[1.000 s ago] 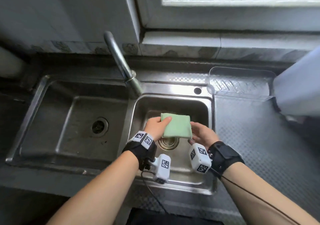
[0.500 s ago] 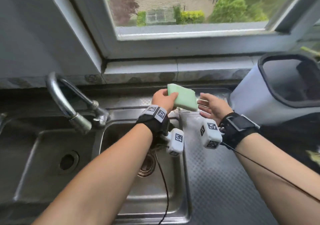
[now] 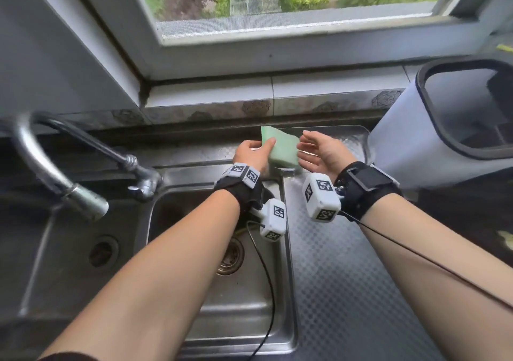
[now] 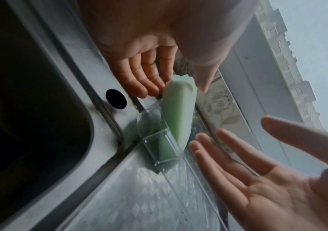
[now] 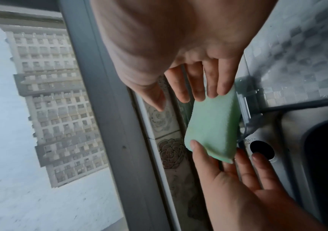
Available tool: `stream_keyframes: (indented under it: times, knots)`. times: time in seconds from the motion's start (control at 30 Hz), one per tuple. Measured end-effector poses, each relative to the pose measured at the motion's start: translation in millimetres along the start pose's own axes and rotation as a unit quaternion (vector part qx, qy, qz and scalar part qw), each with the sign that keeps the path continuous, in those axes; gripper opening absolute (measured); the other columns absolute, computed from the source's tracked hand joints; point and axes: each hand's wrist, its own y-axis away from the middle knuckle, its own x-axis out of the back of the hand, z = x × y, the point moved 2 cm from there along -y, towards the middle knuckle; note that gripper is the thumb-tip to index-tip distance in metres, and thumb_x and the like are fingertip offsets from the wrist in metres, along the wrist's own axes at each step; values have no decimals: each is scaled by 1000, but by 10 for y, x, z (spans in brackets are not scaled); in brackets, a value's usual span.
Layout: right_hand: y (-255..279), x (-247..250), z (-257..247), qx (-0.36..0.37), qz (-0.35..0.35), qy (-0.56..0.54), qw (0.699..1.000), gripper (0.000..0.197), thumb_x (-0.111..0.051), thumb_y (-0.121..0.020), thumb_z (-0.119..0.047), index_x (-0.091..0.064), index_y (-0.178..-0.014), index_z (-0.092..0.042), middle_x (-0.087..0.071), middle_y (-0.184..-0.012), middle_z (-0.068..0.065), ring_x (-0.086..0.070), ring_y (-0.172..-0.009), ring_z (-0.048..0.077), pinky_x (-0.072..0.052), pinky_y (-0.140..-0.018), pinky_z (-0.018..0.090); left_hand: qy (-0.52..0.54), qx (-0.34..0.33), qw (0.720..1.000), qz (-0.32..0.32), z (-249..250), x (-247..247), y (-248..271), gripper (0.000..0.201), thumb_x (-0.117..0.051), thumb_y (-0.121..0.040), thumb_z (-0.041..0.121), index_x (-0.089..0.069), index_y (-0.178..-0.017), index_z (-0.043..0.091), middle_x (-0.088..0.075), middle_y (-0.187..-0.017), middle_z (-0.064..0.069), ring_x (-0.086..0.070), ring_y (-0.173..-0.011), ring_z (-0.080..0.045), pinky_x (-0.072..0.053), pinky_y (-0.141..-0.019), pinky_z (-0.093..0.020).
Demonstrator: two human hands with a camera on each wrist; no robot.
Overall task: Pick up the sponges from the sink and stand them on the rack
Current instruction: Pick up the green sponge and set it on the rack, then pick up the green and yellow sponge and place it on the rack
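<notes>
A light green sponge (image 3: 281, 149) stands on its edge, its lower end in the clear plastic rack (image 3: 348, 138) behind the small sink basin (image 3: 287, 249). My left hand (image 3: 261, 149) pinches the sponge's near end between thumb and fingers. My right hand (image 3: 308, 145) is held flat at its right side. In the right wrist view its straight fingertips (image 5: 218, 89) touch the sponge (image 5: 212, 125) on its far edge. The left wrist view has the sponge (image 4: 177, 112) tilted in the rack (image 4: 159, 148). No other sponge shows in the basin.
A curved metal faucet (image 3: 55, 172) reaches left over the large basin (image 3: 69, 249). A pale bin with a black rim (image 3: 416, 144) stands at the right, close to the rack. The tiled sill (image 3: 277, 91) and window run behind. The textured drainboard (image 3: 347, 277) lies to the right of the sink.
Both hands carried the sponge from above the small basin back and right to the rack. It now stands lower, on its edge in the rack, with my right hand opened flat beside it.
</notes>
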Motion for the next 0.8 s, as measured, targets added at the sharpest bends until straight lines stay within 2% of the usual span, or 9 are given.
stream_keyframes:
  times: [0.07,0.13,0.27,0.37,0.47,0.53,0.63,0.73,0.8]
  knots:
    - [106,-37,-66,25,-12,24,999,17,-59,-86,-33,-62,-94,-18,-64,-103,5,-61,-95,22,-51,-84,34,23,10,1000,13,15,88,43,45,-63,-64,61,-62,-89,23,-71,-93,-5,-69,-77,-24,-60,-81,-46]
    - [216,-73,-93,38,-24,39,998,20,-58,-86,-33,-61,-99,-18,-67,-105,7,-65,-94,24,-51,-88,38,49,9,999,8,9,175,94,34,-63,-77,49,-61,-90,18,-67,-81,-6,-62,-61,-19,-60,-73,-42]
    - [382,-291,44,31,-48,51,997,23,-57,-85,-33,-60,-102,-18,-71,-102,7,-69,-89,23,-53,-87,37,84,24,996,-3,-257,436,240,23,-59,-85,40,-59,-82,18,-63,-75,-2,-63,-66,-18,-54,-59,-32]
    - [423,-476,210,23,-55,59,997,30,-58,-85,-32,-60,-110,-17,-71,-96,4,-70,-83,20,-54,-79,34,75,59,995,-30,-513,626,309,22,-57,-88,38,-60,-87,16,-64,-78,-2,-61,-63,-14,-48,-50,-24]
    - [439,-664,451,4,-69,67,995,32,-58,-85,-32,-61,-112,-16,-70,-90,3,-68,-78,19,-52,-77,33,60,92,994,-31,-842,865,335,23,-55,-89,38,-61,-93,16,-65,-83,-3,-61,-65,-14,-46,-51,-24]
    - [446,-774,668,-20,-78,76,994,30,-58,-86,-32,-61,-110,-15,-70,-93,5,-68,-81,20,-53,-79,35,54,122,991,-26,-1109,1021,340,21,-55,-89,38,-61,-91,18,-65,-82,-1,-61,-66,-13,-45,-52,-24]
    - [426,-908,1013,-68,-78,72,992,29,-57,-87,-33,-61,-109,-15,-69,-93,6,-67,-79,20,-52,-73,32,43,188,981,-20,-1453,1217,360,24,-55,-88,40,-61,-95,18,-63,-79,2,-60,-66,-12,-44,-53,-24]
    - [320,-1001,1375,-115,-76,60,989,23,-52,-90,-33,-59,-105,-17,-68,-90,5,-65,-77,19,-51,-69,30,41,226,973,-1,-1734,1322,357,18,-56,-88,37,-58,-80,21,-59,-76,2,-56,-63,-12,-42,-52,-24]
    - [263,-1000,1605,-143,-69,53,986,25,-51,-91,-33,-57,-108,-16,-67,-90,5,-64,-75,19,-50,-66,31,24,238,971,4,-1906,1325,392,20,-57,-89,35,-57,-75,20,-58,-75,2,-54,-62,-12,-41,-53,-24]
